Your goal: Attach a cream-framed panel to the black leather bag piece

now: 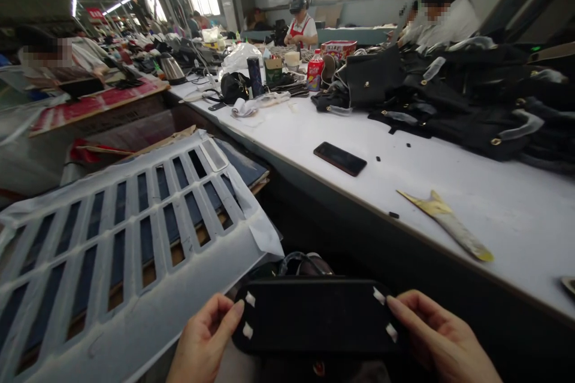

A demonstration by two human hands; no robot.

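Head view, low centre: both hands on a black panel, flat and rounded at the corners, w/ small white tabs near each end. Left hand pinches the left edge, fingers curled round it, thumb by the two tabs on that side. Right hand does the same at the right edge, fingertips just beside the other pair of tabs. Both closed on the panel, neither wide open. Panel hangs in the air between the white table on the right and a slotted white template sheet on the left, resting on neither.

Risks, as I judge them: grip is edge-only, fingertips mostly, so a slip on either side could let the panel tilt or drop into the dark gap below the table. Thumbs sit v. close to the tabs; a rub could peel or crease one. Template sheet's loose corner hangs near the left hand and might snag.

Elsewhere: dark phone lies flat on the table, yellowish scrap strip nearer the edge, pile of black bags further back, well apart from the hands. Other people work at far tables.
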